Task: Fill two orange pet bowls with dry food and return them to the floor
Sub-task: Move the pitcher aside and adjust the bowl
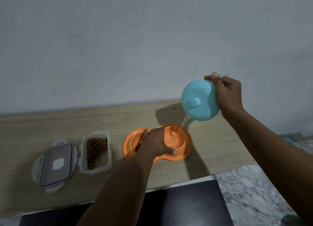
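Here the left hand (155,142) rests on the orange double bowl (185,151).

Wooden table (50,124), light grain, set against a pale wall (135,39). Clear snap-lock lid (56,164), flat on the table near its left end. Marbled floor (254,192) at right; dark surface (186,205) below the table's front edge.
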Demonstrator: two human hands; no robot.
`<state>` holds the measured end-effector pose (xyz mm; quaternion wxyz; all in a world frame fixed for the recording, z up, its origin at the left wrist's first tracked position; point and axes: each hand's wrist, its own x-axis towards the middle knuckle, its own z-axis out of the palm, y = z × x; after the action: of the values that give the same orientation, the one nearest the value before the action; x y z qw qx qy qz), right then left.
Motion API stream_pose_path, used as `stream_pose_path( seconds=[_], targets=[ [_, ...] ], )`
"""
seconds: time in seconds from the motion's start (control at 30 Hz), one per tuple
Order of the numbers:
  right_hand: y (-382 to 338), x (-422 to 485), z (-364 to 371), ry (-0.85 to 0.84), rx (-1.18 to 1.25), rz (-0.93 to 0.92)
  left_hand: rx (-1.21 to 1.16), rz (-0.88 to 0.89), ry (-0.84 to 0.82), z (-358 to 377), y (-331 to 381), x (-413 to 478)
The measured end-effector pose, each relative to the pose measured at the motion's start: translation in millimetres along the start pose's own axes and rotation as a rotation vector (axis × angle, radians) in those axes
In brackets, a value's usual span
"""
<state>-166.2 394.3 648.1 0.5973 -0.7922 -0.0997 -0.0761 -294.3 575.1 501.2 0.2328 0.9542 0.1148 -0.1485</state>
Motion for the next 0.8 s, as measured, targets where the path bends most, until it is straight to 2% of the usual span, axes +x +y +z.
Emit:
stream_pose_path(
  seconds=[0.3,0.6,0.8],
  targets=[
    [7,-2,6,0.003,0.019,0.064,-0.003,0.002,0.009,1,0,0],
    [54,-21,15,0.103,0.251,0.521,-0.011,0.008,0.009,3,-2,2],
    [71,-22,13,0.177,0.429,0.692,-0.018,-0.009,-0.002,0,1,0]
  ],
)
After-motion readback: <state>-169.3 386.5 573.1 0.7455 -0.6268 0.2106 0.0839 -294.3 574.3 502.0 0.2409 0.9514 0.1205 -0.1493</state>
